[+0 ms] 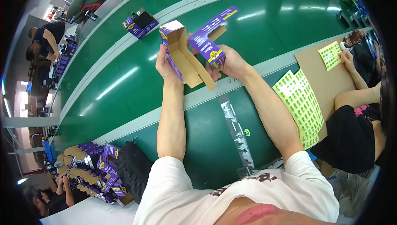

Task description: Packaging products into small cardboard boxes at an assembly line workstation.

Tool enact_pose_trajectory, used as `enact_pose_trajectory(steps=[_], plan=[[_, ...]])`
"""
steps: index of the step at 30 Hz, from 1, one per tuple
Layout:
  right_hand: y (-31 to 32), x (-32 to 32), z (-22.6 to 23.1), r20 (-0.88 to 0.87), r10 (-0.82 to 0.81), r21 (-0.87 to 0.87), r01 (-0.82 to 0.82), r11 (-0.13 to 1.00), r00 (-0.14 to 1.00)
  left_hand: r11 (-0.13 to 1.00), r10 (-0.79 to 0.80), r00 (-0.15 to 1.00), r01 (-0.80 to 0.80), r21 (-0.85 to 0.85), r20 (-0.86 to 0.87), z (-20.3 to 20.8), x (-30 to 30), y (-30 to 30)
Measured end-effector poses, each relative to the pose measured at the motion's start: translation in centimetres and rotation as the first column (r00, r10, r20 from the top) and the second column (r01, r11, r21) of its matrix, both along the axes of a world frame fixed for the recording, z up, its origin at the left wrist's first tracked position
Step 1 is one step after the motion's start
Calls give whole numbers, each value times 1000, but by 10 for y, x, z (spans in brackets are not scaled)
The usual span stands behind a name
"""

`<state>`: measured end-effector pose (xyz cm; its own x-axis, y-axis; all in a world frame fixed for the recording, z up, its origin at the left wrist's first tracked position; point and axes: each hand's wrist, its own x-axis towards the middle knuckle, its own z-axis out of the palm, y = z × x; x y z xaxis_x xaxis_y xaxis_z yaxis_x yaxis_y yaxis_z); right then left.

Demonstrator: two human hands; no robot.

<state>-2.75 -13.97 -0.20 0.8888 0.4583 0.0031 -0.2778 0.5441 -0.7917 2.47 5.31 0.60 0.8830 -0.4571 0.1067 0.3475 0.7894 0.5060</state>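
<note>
My left hand [165, 64] is closed on an unfolded purple cardboard box [178, 47], its plain brown inside facing up. Pinched in my right hand [231, 64] is a purple printed cardboard panel [206, 43] with a long arm reaching away to the far right. Whether panel and box are one joined piece I cannot tell. Both are held above the near rail of the green conveyor belt [120, 63]. Part of my left fingers is hidden behind the box.
On the belt's far side stands a purple box with a black device [141, 21]. Yellow-green sticker sheets [300, 105] lie right of my forearm, beside a co-worker's hand [348, 61] on another sheet [330, 55]. Several purple boxes [109, 169] are piled at lower left, next to a black mesh chair back [133, 171].
</note>
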Motion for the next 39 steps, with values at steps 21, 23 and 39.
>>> enact_pose_trajectory(steps=[21,23,39], plan=[[45,-2,1,916,-375,-227,956,-187,145,989,147,985,-148,-5,-94,3,7,-3],[39,2,-2,910,-401,-183,968,-170,102,991,134,986,-135,-10,-98,2,6,-3],[6,-5,4,701,-477,-497,843,205,530,956,172,954,-222,-190,-246,-18,24,21]])
